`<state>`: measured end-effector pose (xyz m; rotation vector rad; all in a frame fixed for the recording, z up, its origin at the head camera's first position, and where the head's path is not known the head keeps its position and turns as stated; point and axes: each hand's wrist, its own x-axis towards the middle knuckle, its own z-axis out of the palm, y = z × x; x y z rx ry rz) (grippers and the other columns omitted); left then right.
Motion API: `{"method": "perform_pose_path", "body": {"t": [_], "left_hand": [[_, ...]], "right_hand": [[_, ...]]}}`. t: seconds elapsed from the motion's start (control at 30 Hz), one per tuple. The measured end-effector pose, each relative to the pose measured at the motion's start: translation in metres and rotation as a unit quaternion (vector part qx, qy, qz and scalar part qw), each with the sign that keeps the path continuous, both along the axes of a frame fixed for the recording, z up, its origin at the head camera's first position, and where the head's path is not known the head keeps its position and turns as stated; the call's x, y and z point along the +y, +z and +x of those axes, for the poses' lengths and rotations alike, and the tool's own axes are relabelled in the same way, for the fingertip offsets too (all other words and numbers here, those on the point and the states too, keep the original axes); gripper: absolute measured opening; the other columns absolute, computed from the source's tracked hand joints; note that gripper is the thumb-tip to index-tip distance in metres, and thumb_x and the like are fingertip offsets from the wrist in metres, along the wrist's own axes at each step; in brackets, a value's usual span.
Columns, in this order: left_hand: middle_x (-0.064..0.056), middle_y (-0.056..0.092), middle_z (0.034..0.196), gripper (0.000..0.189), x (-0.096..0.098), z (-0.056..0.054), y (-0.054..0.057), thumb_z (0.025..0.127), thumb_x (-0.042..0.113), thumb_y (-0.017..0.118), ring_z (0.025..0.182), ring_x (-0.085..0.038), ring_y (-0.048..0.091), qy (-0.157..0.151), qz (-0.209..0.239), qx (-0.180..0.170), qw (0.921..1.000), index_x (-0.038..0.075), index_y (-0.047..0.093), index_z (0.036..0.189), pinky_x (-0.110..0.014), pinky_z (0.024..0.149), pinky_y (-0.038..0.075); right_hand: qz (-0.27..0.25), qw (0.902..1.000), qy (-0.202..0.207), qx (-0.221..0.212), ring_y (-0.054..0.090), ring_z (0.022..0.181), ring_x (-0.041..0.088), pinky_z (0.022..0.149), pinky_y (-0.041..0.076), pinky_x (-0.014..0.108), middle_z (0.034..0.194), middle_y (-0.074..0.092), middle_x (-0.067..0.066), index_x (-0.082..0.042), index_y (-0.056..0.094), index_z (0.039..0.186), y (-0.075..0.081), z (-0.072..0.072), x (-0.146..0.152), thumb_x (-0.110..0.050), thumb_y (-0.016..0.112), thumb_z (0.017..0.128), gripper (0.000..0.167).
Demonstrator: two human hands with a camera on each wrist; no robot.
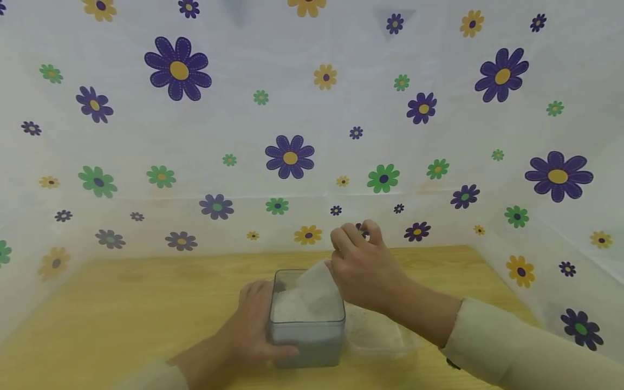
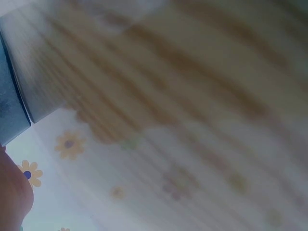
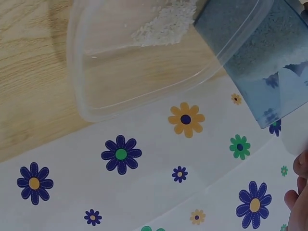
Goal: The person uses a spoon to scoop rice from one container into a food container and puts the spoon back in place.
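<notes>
A grey-blue translucent bin (image 1: 312, 346) stands on the table with white rice (image 1: 299, 309) inside. My left hand (image 1: 251, 325) grips its left side, the thumb lying along the front wall. Above the right rim, my right hand (image 1: 363, 265) holds a whitish translucent scoop-like piece (image 1: 314, 279) that slants down into the bin; its lower end meets the rice. Just right of the bin sits a clear plastic container (image 1: 377, 346), partly under my right forearm. In the right wrist view, a small heap of rice (image 3: 168, 24) lies in that container.
The wood-grain table (image 1: 146, 314) runs back to a white sheet (image 1: 234, 119) printed with flowers, which also rises along both sides. A small dark object (image 1: 453, 364) shows below the right sleeve. Much of the left wrist view is blurred.
</notes>
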<state>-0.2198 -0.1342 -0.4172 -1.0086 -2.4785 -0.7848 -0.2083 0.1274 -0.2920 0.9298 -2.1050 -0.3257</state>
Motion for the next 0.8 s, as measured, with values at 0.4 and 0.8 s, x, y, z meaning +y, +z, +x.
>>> {"method": "perform_pose_path", "body": {"t": [0.4, 0.8], "left_hand": [[0.0, 0.051, 0.123, 0.105, -0.001, 0.001, 0.0, 0.066, 0.084, 0.067, 0.116, -0.019, 0.042, 0.011, -0.015, -0.002, 0.9998, 0.01, 0.04, 0.137, -0.048, 0.102, 0.025], [-0.003, 0.053, 0.125, 0.107, -0.001, 0.003, 0.004, 0.068, 0.084, 0.066, 0.118, -0.022, 0.044, 0.006, -0.009, -0.002, 0.9999, 0.007, 0.04, 0.137, -0.049, 0.103, 0.025]], "right_hand": [[0.009, 0.9997, 0.015, -0.019, 0.046, 0.092, 0.024, 0.092, 0.031, 0.051, 0.089, 0.051, 0.003, -0.011, 0.059, 0.063, -0.01, 0.0, -0.018, -0.021, 0.058, 0.093, 0.032], [-0.008, 0.9846, -0.024, -0.173, 0.039, 0.092, 0.019, 0.083, 0.036, 0.036, 0.09, 0.043, -0.002, -0.013, 0.063, 0.075, -0.016, -0.003, -0.023, -0.026, 0.05, 0.099, 0.03]]}}
